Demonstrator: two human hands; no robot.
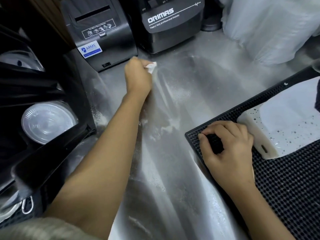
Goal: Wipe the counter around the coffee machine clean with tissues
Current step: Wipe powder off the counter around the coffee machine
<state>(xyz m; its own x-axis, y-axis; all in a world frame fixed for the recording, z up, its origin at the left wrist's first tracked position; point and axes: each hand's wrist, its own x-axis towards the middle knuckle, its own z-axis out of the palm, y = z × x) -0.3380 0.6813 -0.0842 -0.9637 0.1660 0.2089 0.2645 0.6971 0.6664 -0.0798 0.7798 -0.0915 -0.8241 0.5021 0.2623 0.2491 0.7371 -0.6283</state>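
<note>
My left hand (137, 76) reaches far across the steel counter (199, 94) and grips a crumpled white tissue (151, 66), pressed on the surface just in front of the black printer and the blender base. White powder smears streak the counter around and behind the hand. My right hand (226, 148) rests with curled fingers on the corner of a black rubber bar mat (285, 184) at the right. No coffee machine is clearly identifiable.
A black receipt printer (102, 32) and an ORIMAS blender base (173, 23) stand at the back. A black rack with clear plastic lids (46, 123) fills the left. A white box (284, 122) lies on the mat. Plastic-wrapped stacks (270, 26) sit back right.
</note>
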